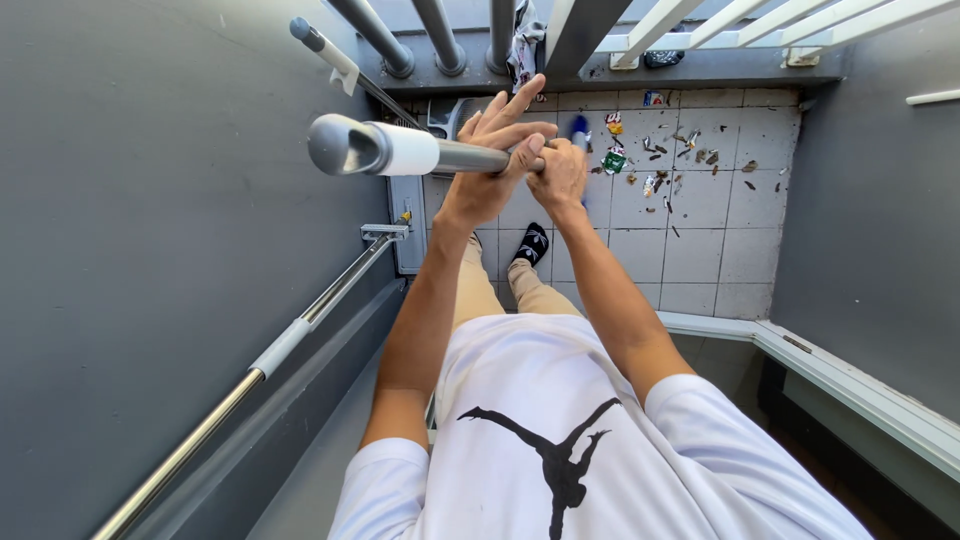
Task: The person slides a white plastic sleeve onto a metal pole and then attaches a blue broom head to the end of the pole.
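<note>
Head view: both hands meet on one grey handle (455, 155), whose long axis runs from its capped end, out beyond the left hand (495, 150), down past the right hand (560, 175) toward the tiled floor (700, 260). Left hand rests on the shaft with fingers splayed loose; right hand is wrapped tight just below it, nearer the litter (660, 160).
</note>
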